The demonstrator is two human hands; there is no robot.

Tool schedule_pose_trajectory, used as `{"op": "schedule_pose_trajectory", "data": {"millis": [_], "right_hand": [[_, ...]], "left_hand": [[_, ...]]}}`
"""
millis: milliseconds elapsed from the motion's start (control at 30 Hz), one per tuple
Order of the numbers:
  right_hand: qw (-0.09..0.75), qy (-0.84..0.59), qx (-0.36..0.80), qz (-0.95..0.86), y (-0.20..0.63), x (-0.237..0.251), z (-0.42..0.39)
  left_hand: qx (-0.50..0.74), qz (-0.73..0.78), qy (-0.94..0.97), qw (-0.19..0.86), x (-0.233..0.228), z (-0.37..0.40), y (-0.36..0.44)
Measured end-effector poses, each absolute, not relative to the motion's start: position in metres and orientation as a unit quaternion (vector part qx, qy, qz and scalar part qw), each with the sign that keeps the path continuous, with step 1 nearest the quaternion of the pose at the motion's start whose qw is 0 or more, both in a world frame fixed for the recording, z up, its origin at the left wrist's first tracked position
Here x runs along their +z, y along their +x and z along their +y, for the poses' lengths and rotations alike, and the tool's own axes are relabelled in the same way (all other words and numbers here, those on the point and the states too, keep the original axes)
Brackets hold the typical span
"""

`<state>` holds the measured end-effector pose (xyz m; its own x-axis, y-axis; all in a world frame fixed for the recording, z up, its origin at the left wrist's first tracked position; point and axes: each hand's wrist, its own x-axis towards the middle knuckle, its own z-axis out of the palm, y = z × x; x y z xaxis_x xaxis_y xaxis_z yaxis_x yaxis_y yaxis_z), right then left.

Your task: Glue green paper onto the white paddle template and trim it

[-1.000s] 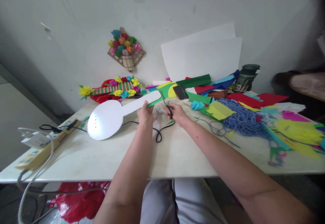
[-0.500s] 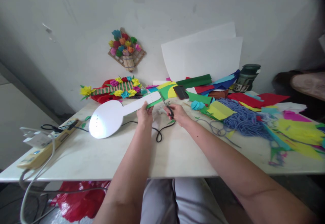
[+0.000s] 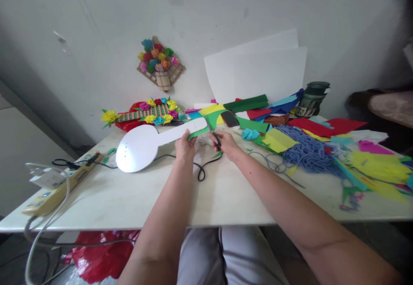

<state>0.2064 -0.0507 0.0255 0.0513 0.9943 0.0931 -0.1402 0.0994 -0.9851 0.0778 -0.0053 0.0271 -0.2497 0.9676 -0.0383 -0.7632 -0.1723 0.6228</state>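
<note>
My left hand (image 3: 184, 146) pinches a white guitar-shaped card cutout (image 3: 151, 140) together with a green paper sheet (image 3: 206, 123) lying under its narrow neck. The cutout's round body hangs out to the left over the white table (image 3: 129, 199). My right hand (image 3: 226, 144) grips black-handled scissors (image 3: 213, 134), whose blades point up at the edge of the green paper beside the cutout's neck. Both hands are close together at the table's middle, near the back.
A black cable (image 3: 201, 169) loops under my hands. A power strip (image 3: 54, 186) with plugs lies at the left edge. Blue yarn (image 3: 309, 151), coloured paper scraps, a phone (image 3: 229, 118), a dark jar (image 3: 312, 99), white sheets (image 3: 258, 72) and paper-flower crafts (image 3: 145, 113) crowd the back and right.
The cutout has shifted slightly to the right and its neck end has lifted a little. The scissors stay at the green paper's edge; my hands have hardly moved.
</note>
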Motion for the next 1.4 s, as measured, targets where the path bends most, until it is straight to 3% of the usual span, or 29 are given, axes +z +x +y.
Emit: {"op": "schedule_pose_trajectory", "data": {"millis": [933,1267,1400], "right_hand": [[0.6,-0.451,0.486,-0.447,0.203,0.03,-0.053],[0.566,-0.497,0.35,-0.556,0.209,0.021,-0.045],[0.554,-0.478,0.346,-0.587,0.212,0.021,-0.045]], "left_hand": [[0.735,0.254,0.187,0.6,0.027,0.0,0.067],[0.736,0.246,0.195,0.599,0.025,0.001,0.066],[0.734,0.246,0.199,0.601,0.023,0.003,0.064]]}}
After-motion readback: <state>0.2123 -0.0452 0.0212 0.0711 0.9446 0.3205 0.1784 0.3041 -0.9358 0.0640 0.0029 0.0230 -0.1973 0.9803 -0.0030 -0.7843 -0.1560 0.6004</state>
